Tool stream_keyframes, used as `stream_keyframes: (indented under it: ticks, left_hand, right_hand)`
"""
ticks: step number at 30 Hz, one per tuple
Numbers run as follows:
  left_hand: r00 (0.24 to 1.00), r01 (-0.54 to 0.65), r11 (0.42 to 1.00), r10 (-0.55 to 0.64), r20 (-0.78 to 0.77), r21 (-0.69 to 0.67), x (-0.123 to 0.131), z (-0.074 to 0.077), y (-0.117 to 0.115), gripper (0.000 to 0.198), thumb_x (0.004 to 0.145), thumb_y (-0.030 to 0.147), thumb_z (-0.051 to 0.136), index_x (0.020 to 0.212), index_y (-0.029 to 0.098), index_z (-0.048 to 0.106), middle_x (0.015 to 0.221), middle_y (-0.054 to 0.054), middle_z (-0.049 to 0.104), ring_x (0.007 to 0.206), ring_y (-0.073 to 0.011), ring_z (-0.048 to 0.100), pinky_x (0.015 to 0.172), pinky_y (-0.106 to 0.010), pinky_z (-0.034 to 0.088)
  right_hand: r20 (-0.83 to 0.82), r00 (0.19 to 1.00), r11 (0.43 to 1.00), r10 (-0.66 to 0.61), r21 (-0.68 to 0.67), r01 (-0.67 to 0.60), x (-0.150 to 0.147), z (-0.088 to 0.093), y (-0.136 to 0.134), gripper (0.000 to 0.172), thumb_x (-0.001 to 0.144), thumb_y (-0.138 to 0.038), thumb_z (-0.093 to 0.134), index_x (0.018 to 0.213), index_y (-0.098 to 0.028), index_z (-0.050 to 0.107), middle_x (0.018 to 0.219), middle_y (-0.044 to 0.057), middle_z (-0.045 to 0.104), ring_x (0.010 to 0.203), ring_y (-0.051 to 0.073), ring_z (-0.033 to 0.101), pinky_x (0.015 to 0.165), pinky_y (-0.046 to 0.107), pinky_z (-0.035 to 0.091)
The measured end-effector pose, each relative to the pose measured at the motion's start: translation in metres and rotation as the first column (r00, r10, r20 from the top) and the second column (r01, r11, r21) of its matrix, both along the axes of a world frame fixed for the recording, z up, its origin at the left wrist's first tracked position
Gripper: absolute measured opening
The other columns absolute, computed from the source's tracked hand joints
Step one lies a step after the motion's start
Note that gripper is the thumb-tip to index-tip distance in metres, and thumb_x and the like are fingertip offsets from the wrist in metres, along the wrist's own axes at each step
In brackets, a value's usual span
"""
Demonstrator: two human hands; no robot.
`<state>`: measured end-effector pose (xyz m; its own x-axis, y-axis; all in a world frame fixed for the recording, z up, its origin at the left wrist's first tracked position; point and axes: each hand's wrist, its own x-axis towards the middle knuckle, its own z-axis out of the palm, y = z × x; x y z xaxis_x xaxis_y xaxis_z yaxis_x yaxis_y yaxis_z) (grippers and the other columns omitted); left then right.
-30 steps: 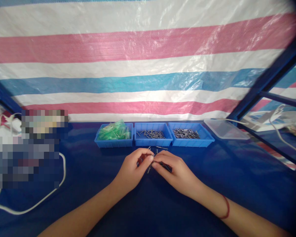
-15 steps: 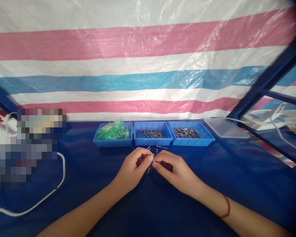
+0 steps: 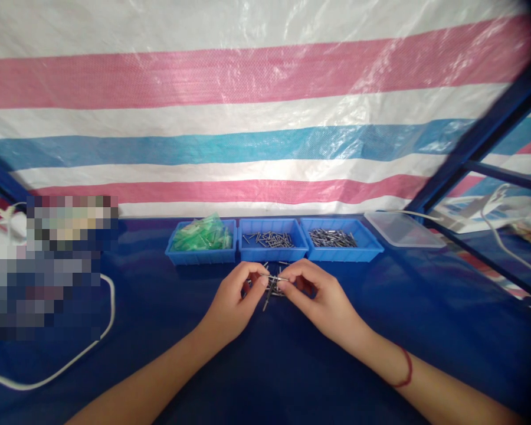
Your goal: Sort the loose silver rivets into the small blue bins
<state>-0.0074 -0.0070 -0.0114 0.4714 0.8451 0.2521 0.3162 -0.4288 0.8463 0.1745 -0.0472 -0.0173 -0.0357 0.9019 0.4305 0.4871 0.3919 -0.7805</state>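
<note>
A thin metal rivet-like piece [image 3: 273, 277] spans between my two hands, lying roughly level. My left hand [image 3: 241, 295] pinches its left end between thumb and index finger. On the other end, my right hand [image 3: 314, 290] closes thumb and fingertips. Beneath the fingertips, a small pile of similar metal pieces [image 3: 268, 300] lies on the blue table, partly hidden by my hands. Just behind stand three blue bins: the left bin [image 3: 201, 257] holds green plastic bags [image 3: 203, 234], the middle bin [image 3: 272, 255] and the right bin [image 3: 347, 255] hold loose metal pieces.
A translucent lid [image 3: 405, 229] lies right of the bins. A white cable [image 3: 111, 307] loops across the table [image 3: 168, 313] at left, beside a blurred-out area. Striped sheeting [image 3: 256, 141] hangs behind, with a blue metal frame [image 3: 478, 139] at right.
My fingertips have moved slightly apart, and the metal piece between them now shows. My right hand has shifted a little upward and right. More of the pile is visible.
</note>
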Motion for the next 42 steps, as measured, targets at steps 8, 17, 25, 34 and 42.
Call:
stream_keyframes:
  ticks: [8,17,25,34,42]
  left_hand:
    - [0.980,0.045,0.963,0.009,-0.198,0.267,-0.004,0.005,0.003,0.014,0.093,0.022,0.045,0.098,0.020,0.058,0.096,-0.004,0.061,0.092,-0.0170,0.057,0.085,-0.029,0.045]
    - [0.768,0.133,0.913,0.150,-0.623,0.385,-0.027,0.013,0.018,0.021,0.089,0.027,0.048,0.103,0.019,0.062,0.098,-0.007,0.063,0.091,-0.0220,0.059,0.083,-0.034,0.047]
    - [0.681,0.181,0.945,0.080,-0.728,0.273,-0.028,0.019,0.017,0.017,0.090,0.025,0.047,0.090,0.018,0.064,0.092,-0.006,0.063,0.082,-0.0205,0.061,0.071,-0.030,0.046]
    - [0.695,0.177,0.927,0.120,-0.709,0.330,-0.024,0.011,0.019,0.016,0.091,0.017,0.045,0.093,0.017,0.061,0.091,-0.007,0.062,0.085,-0.0212,0.059,0.076,-0.032,0.046]
    - [0.867,0.083,0.935,0.103,-0.487,0.346,-0.021,0.007,0.019,0.025,0.094,0.021,0.042,0.112,0.019,0.060,0.102,-0.007,0.064,0.095,-0.0213,0.060,0.086,-0.034,0.046]
  right_hand:
    - [0.033,0.997,0.989,-0.072,0.132,0.067,0.010,0.015,0.002,0.016,0.088,-0.031,0.055,0.083,-0.020,0.064,0.079,0.003,0.062,0.067,0.014,0.054,0.061,0.027,0.044]
    - [0.080,0.781,0.774,-0.619,0.229,0.590,0.096,0.012,0.044,0.028,0.085,-0.043,0.055,0.087,-0.018,0.068,0.075,0.004,0.065,0.063,0.017,0.054,0.063,0.032,0.046]
    - [0.282,0.730,0.771,-0.622,0.381,0.510,0.091,0.009,0.044,0.027,0.085,-0.035,0.053,0.102,-0.017,0.063,0.088,0.008,0.064,0.077,0.022,0.056,0.077,0.038,0.045]
    - [0.343,0.879,0.920,-0.331,0.326,0.220,0.040,0.008,0.022,0.016,0.087,-0.025,0.052,0.097,-0.019,0.062,0.097,0.008,0.065,0.094,0.024,0.057,0.087,0.040,0.043]
    - [0.315,0.945,0.974,-0.088,0.228,0.014,0.016,0.006,0.009,0.012,0.088,-0.022,0.052,0.087,-0.020,0.064,0.088,0.006,0.067,0.085,0.020,0.059,0.081,0.038,0.045]
